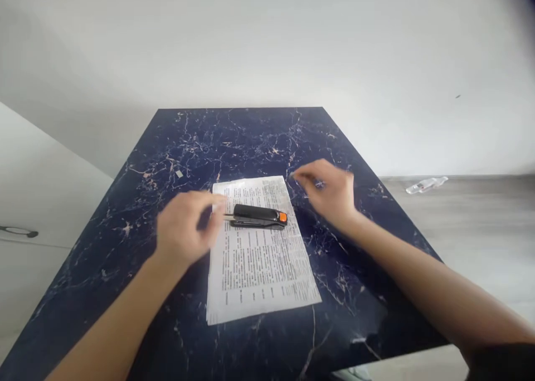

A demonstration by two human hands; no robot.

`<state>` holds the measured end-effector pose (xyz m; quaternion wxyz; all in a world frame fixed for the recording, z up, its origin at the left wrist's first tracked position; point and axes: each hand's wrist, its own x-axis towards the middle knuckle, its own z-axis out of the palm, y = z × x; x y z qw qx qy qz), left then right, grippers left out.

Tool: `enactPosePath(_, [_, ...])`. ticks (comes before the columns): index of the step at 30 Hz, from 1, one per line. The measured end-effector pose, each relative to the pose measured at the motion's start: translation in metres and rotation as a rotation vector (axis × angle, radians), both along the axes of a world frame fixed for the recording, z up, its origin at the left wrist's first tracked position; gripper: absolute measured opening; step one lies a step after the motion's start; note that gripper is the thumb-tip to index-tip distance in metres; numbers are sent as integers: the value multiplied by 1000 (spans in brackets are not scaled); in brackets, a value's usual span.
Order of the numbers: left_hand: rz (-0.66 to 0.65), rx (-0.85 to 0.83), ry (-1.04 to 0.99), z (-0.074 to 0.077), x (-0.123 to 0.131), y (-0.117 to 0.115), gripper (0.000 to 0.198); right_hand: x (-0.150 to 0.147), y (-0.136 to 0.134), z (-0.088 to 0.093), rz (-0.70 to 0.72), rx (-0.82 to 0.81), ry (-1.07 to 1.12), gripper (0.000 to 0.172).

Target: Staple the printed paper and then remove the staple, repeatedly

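Observation:
A black stapler (258, 216) with an orange part at its right end lies across a stack of printed paper sheets (254, 264). From its left end sticks out a thin metal piece. My left hand (188, 225), a little blurred, is at that end with thumb and fingers curved around the metal piece; whether they touch it is unclear. My right hand (328, 189) is just right of the paper's top corner, thumb and forefinger pinched together on something small and dark that I cannot make out.
The papers rest on a dark blue marbled table (234, 136). A small pale green piece (179, 174) lies on it at the left. Clear plastic packaging (426, 185) is on the floor to the right, by the white wall. A dark handle (19, 231) shows at the far left.

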<state>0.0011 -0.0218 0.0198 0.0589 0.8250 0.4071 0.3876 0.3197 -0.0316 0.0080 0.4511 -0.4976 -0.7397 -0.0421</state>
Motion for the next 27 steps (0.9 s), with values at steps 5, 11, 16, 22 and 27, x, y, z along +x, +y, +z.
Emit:
enactPosePath(5, [361,-45,75,-16,-40,50,23,96,45,-28,-366,-344,34,6])
enactPosePath(11, [296,-188,315,-44,-64,84,43,135,57,-48,-369,-430,18,7])
enactPosePath(16, [268,-290,402,-51,-66,91,40,133,62,-48,-379,-423,29,19])
enactPosePath(22, [291,-201,387,-41,-66,88,40,129,59,-46,-386,-370,72,25])
enactPosePath(27, [334,-239,268,-40,-67,90,26,130,59,-48,-447,-333,146,26])
